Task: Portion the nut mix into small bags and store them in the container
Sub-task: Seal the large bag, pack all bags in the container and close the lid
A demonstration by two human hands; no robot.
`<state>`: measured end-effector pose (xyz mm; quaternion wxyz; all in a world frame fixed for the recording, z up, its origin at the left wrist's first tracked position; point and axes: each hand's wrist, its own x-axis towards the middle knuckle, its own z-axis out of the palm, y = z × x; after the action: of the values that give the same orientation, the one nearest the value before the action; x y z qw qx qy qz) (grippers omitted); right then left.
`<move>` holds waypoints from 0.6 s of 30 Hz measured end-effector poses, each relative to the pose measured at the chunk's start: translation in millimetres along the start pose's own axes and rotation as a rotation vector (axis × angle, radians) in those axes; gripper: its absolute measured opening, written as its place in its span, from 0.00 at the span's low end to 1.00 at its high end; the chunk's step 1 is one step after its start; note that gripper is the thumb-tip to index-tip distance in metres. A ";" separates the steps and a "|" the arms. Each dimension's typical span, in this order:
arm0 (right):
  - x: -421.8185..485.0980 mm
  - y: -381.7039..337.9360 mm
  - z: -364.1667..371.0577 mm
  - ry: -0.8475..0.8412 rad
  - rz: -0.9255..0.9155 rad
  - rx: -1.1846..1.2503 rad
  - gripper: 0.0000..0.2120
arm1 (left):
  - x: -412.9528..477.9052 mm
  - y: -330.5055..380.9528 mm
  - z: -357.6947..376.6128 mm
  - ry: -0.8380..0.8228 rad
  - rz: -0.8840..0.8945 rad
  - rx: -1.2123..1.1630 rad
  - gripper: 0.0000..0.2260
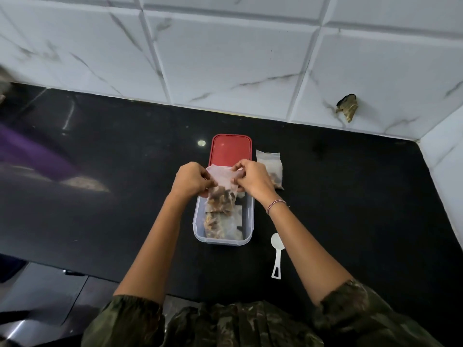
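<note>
White marble-look wall tiles (225, 58) back the black tabletop (112, 171), where left hand (191, 180) and right hand (253, 179) pinch a bag (221, 194) of nuts over the container (248, 221).

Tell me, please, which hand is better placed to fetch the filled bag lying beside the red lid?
Right. The right hand is next to the counter bag; the left hand is across the container. Both now pinch the held bag.

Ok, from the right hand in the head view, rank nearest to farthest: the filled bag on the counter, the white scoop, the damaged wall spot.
1. Filled bag, right beside the right hand.
2. White scoop, toward the person, right of the container.
3. Damaged wall spot, far back right.
</note>
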<state>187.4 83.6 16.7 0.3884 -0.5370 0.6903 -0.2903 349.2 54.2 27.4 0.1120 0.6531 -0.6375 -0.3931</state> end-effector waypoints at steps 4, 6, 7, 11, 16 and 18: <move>2.7 3.9 11.0 0.032 -0.040 -0.217 0.07 | -4.9 0.0 4.6 0.008 0.001 0.062 0.07; 3.0 3.3 13.6 0.049 -0.069 -0.293 0.07 | -7.3 2.0 7.6 0.061 0.017 0.142 0.04; 2.3 2.8 14.5 0.056 -0.092 -0.332 0.07 | -9.1 3.5 8.6 0.099 0.028 0.184 0.04; 0.3 1.8 18.9 0.107 -0.157 -0.407 0.07 | -18.7 7.2 14.4 0.225 0.125 0.306 0.13; -4.7 1.1 21.0 0.173 -0.242 -0.513 0.07 | -29.0 8.7 26.5 0.178 0.226 0.453 0.13; -13.2 0.2 20.3 0.227 -0.310 -0.580 0.11 | -30.8 7.3 31.9 0.095 0.226 0.558 0.13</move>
<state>206.1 96.7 8.6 0.0917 -0.6878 0.6930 -0.1956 326.7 92.7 22.3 0.0008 0.6011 -0.7837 -0.1568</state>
